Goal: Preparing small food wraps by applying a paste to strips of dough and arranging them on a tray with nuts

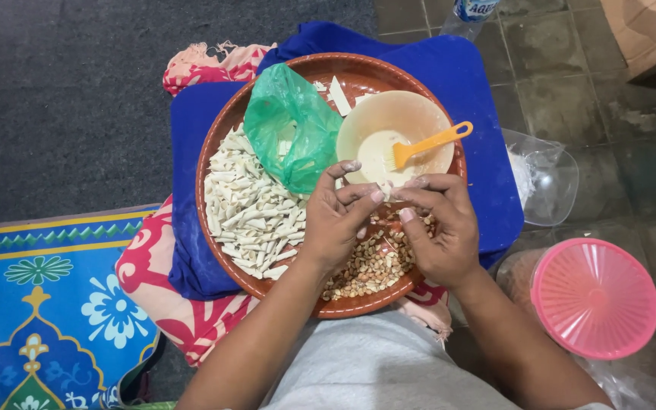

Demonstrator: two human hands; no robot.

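My left hand [335,224] and my right hand [442,228] meet over a round brown tray [225,125], together pinching a small white pastry piece [386,188] between the fingertips. Under my hands lies a heap of peanuts [370,267]. A pile of rolled white pastry sticks [248,209] fills the tray's left side. Behind my fingers stands a cream bowl [408,114] with white paste and an orange-handled brush [428,143]. A crumpled green plastic bag [290,125] rests at the tray's back.
The tray sits on a blue cloth [487,114] over a red floral cushion [153,281]. A clear container with white powder [540,175] and a pink-lidded tub [594,296] stand to the right. A patterned blue mat [39,304] lies left; a bottle [468,15] stands behind.
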